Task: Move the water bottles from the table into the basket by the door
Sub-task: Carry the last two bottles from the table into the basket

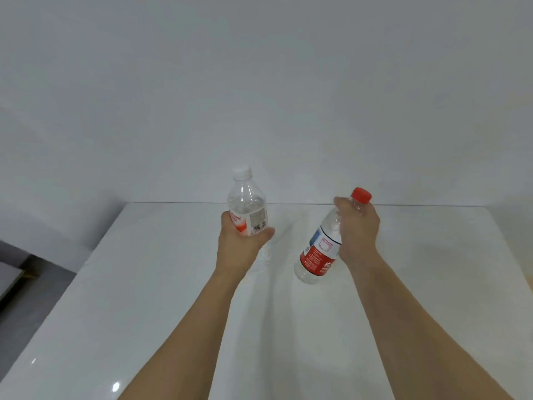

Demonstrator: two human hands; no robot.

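My left hand (239, 243) grips a clear water bottle with a white cap (246, 200) around its lower body and holds it upright above the glossy white table (144, 284). My right hand (359, 229) is wrapped around the neck of a second clear bottle with a red cap and red label (318, 255). That bottle tilts, cap up and to the right, base down and to the left close over the tabletop. Whether its base touches the table I cannot tell. The basket and the door are out of view.
A plain white wall (259, 82) rises behind the table's far edge. At the lower left, past the table's left edge, a strip of dark floor and part of a grey piece of furniture (11, 278) show.
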